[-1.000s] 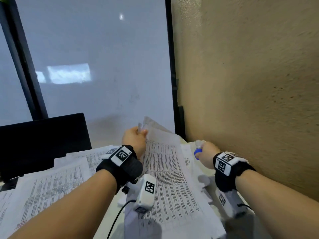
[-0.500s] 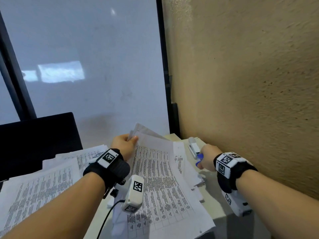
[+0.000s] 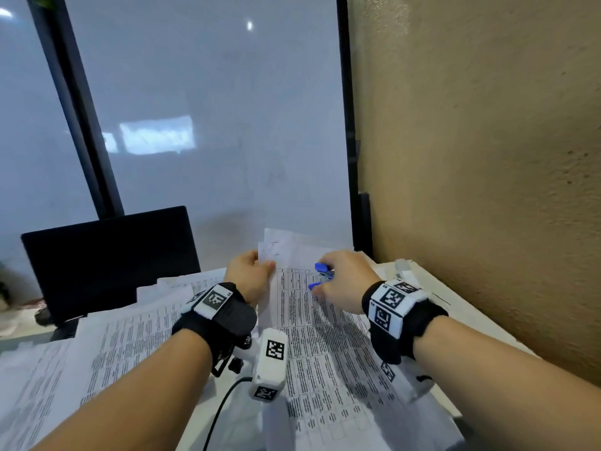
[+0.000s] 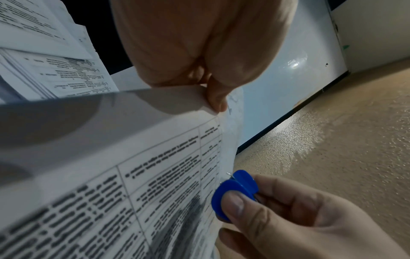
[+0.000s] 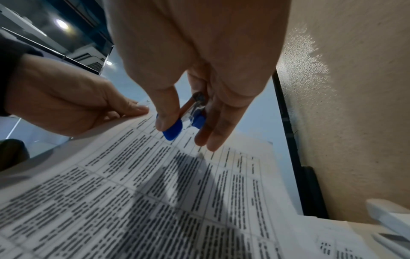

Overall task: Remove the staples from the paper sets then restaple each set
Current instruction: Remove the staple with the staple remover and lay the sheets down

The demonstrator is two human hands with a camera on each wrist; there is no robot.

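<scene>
Far left: black monitor at the desk's back edge, loose printed sheets spread in front of it, not in play. Left hand pinches the top-left corner of the paper set, thumb on top and fingers curled under, and holds that far edge lifted off the desk; the set's long axis runs from the person toward the window. Right hand is just beside it on the right, hovering over the same top edge, thumb and fingers closed on the blue staple remover. In the left wrist view the remover sits right at the sheet's edge with a bit of bent wire at its tip, probably a staple; can't tell whether it's still through the paper or already pulled free. My read: the step in hand is staple removal, restapling not started. Key relation: the staple spot is at the top edge between the two hands, remover tip touching or nearly touching it, right hand clearly the nearer, left only bracing. The pull should go away from the left thumb so the corner doesn't tear. Further right: white stapler on the desk by the beige wall, near the right hand, nothing between them. The wall crowds the right elbow side a little; otherwise nothing is in the way.
</scene>
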